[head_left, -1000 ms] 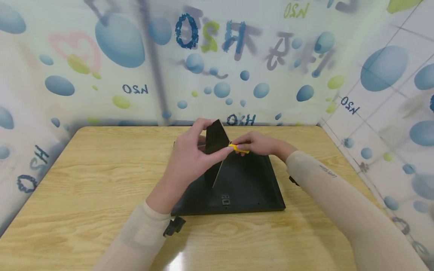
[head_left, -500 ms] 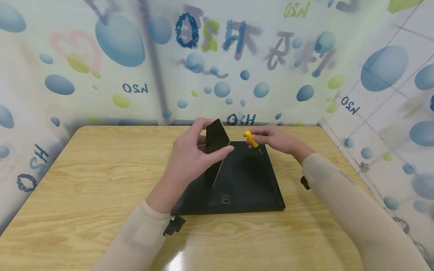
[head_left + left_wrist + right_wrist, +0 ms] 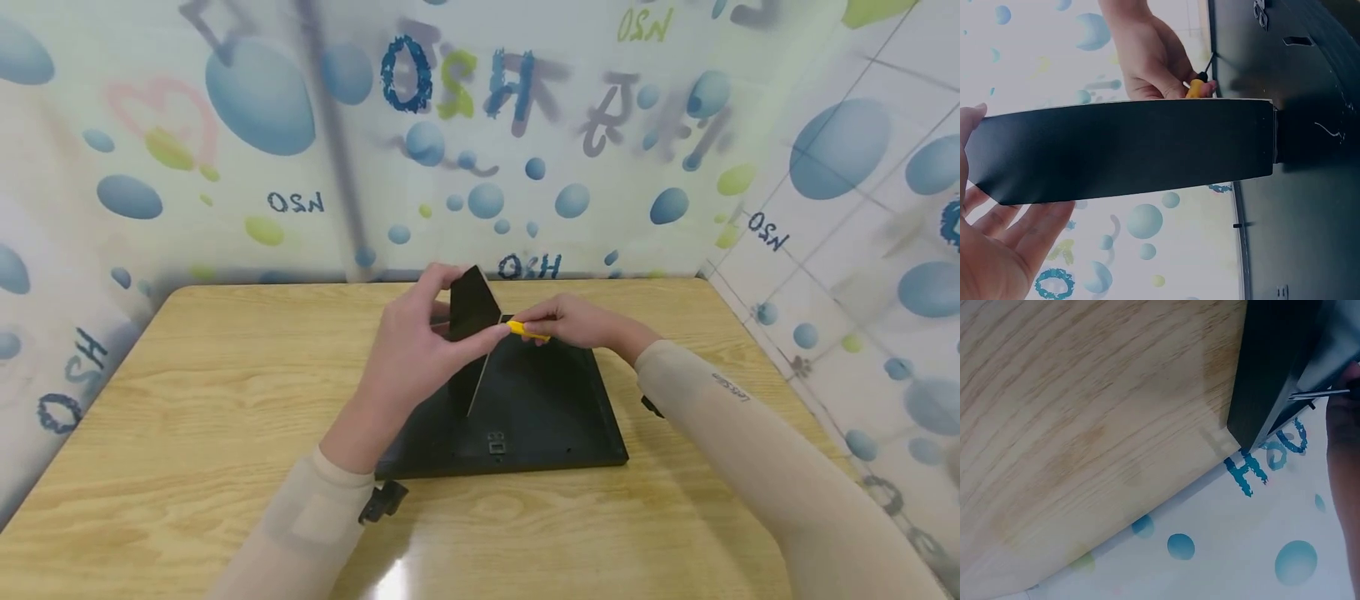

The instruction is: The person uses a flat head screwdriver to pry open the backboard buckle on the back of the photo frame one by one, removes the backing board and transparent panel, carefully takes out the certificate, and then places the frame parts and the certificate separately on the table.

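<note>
A black picture frame (image 3: 555, 400) lies back side up on the table, its hinged easel stand (image 3: 472, 308) raised from the backing. My left hand (image 3: 405, 354) holds the stand near its free end, thumb on one side and fingers on the other. Just right of it, my right hand (image 3: 566, 319) grips a small screwdriver (image 3: 529, 331) by its yellow handle. In the left wrist view the screwdriver (image 3: 1195, 87) has a black collar, and its thin shaft reaches toward the frame's edge. The right wrist view catches the metal shaft (image 3: 1319, 395) overlapping the frame's raised rim (image 3: 1260, 381).
The wooden table (image 3: 195, 400) spreads around the frame on all sides. A small metal hanger (image 3: 497, 443) sits near the frame's front edge. Behind the table hangs a white backdrop (image 3: 360, 167) with blue and green bubbles.
My right hand, with the screwdriver, first swung right and away from the stand, then came back left beside it. The left hand keeps holding the stand; the head view shifts slightly.
</note>
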Motion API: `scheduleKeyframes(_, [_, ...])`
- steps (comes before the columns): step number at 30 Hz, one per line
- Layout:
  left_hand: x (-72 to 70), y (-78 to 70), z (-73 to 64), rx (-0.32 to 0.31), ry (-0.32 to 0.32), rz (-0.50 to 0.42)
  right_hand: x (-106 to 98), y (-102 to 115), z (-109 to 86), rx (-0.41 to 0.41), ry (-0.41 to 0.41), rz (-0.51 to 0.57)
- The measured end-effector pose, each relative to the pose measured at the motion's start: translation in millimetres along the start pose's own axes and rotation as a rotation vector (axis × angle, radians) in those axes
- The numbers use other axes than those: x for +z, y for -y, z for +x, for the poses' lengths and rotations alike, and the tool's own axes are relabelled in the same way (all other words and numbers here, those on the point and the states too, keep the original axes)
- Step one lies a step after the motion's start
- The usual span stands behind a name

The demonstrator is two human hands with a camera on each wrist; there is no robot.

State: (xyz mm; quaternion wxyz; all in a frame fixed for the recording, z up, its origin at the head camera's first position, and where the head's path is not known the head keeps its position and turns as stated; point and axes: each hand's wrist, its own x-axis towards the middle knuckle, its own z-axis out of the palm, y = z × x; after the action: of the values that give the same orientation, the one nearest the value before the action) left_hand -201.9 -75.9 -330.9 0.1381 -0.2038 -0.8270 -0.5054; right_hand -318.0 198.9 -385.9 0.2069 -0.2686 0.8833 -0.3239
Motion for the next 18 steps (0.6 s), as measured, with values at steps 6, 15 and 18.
scheduleKeyframes(6, [-1.0,0.0,0.9,-0.006,-0.003,0.010,-3.3,-7.8,-5.8,0.009,-0.043,0.074])
scheduleKeyframes(15, [-2.3,0.5,0.9,-0.007,-0.006,-0.001,-5.6,-19.9,-18.0,0.008,-0.108,0.151])
scheduleKeyframes(18, [-2.7,1.0,-0.1,-0.008,-0.007,-0.004,-8.6,-23.5,-22.9,0.018,-0.132,0.190])
